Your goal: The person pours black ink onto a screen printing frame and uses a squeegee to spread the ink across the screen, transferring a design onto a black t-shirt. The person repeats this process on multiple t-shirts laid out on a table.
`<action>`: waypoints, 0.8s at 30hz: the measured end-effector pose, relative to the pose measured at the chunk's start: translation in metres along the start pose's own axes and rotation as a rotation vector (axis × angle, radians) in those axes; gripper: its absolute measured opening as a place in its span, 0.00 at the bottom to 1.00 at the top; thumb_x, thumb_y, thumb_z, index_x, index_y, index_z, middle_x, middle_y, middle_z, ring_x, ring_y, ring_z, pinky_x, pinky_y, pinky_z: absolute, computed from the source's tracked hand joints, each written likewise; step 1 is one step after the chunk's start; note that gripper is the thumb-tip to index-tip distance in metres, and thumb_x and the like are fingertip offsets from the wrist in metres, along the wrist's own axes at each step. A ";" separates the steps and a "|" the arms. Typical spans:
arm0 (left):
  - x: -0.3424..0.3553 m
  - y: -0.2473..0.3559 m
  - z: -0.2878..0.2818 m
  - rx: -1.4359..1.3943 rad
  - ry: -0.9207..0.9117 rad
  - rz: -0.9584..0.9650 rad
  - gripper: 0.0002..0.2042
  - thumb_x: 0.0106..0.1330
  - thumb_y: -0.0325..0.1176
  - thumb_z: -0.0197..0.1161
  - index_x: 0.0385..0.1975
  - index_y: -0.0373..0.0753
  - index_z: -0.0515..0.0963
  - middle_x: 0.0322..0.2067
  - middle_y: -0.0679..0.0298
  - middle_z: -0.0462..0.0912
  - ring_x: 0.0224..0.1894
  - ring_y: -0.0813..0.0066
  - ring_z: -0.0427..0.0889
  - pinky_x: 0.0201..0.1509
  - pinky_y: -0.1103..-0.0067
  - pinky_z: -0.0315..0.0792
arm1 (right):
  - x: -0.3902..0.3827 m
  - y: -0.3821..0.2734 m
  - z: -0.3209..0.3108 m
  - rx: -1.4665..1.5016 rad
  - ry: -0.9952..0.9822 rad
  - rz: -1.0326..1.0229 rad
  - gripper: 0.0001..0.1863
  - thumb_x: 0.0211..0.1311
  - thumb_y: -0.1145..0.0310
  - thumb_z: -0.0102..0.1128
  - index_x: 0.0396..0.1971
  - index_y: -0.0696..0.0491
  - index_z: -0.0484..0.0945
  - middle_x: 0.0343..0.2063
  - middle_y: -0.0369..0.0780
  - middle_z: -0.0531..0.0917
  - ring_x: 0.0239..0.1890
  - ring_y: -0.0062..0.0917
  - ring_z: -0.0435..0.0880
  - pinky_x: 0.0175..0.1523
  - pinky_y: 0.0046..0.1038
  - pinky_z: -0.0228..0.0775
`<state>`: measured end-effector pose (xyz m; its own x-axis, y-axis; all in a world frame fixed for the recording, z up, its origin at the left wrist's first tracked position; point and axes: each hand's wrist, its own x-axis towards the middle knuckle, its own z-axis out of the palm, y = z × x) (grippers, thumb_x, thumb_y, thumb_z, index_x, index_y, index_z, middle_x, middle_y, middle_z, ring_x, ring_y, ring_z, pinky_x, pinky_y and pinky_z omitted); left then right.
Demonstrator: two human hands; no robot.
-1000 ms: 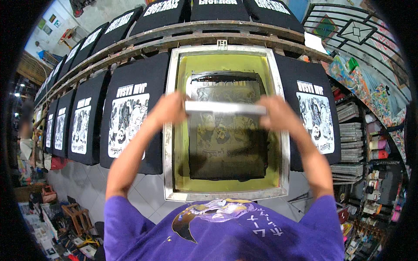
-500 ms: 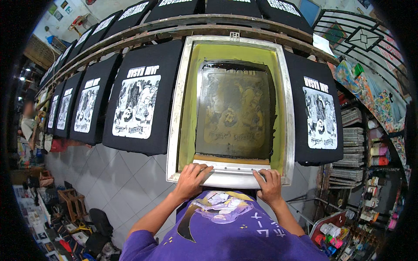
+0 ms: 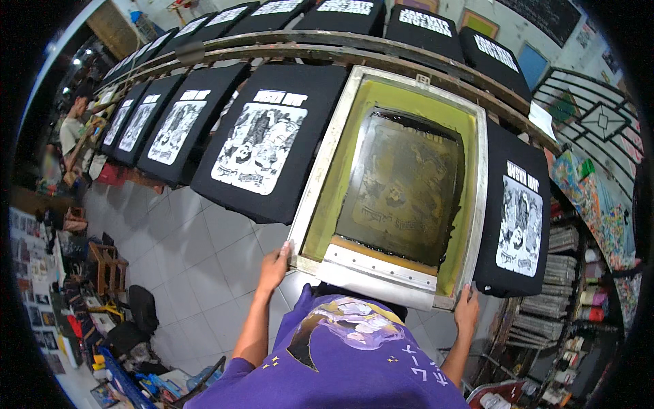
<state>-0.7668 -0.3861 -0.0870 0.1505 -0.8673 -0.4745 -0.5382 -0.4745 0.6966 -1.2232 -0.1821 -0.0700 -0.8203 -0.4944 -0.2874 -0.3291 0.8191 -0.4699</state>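
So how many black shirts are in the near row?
5 in view: four shirts left of the frame, one shirt right of it. More may be hidden under the frame or at the left end.

Head fisheye looks down over purple shirt (image 3: pixel 334 365) onto nearby screen frame (image 3: pixel 325 167).

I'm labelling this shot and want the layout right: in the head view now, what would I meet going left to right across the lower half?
Brown wooden stand, black chair, left hand at the screen frame, metal squeegee, right hand, stacked flat frames.
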 end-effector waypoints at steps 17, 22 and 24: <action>0.032 0.090 0.008 0.019 0.035 0.141 0.42 0.64 0.72 0.55 0.55 0.32 0.80 0.44 0.45 0.87 0.49 0.52 0.86 0.56 0.64 0.76 | 0.149 -0.034 0.012 0.559 -0.094 -0.258 0.41 0.74 0.36 0.47 0.52 0.66 0.80 0.44 0.48 0.86 0.43 0.32 0.81 0.54 0.31 0.70; 0.009 0.094 -0.005 -0.003 0.109 0.169 0.38 0.63 0.71 0.57 0.56 0.41 0.83 0.42 0.49 0.89 0.46 0.54 0.88 0.54 0.64 0.77 | 0.130 -0.036 0.014 0.468 0.056 -0.188 0.40 0.73 0.37 0.50 0.54 0.66 0.80 0.43 0.48 0.86 0.43 0.33 0.82 0.53 0.32 0.70; -0.002 0.096 -0.015 -0.015 0.108 0.165 0.37 0.63 0.70 0.57 0.57 0.43 0.82 0.43 0.49 0.88 0.48 0.54 0.87 0.55 0.63 0.76 | 0.118 -0.031 0.014 0.525 0.073 -0.213 0.40 0.73 0.37 0.50 0.55 0.66 0.80 0.44 0.49 0.86 0.45 0.34 0.82 0.55 0.33 0.71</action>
<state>-0.8065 -0.4320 -0.0106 0.1494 -0.9442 -0.2936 -0.5507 -0.3260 0.7684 -1.3031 -0.2697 -0.1010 -0.7974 -0.5966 -0.0912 -0.2294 0.4394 -0.8685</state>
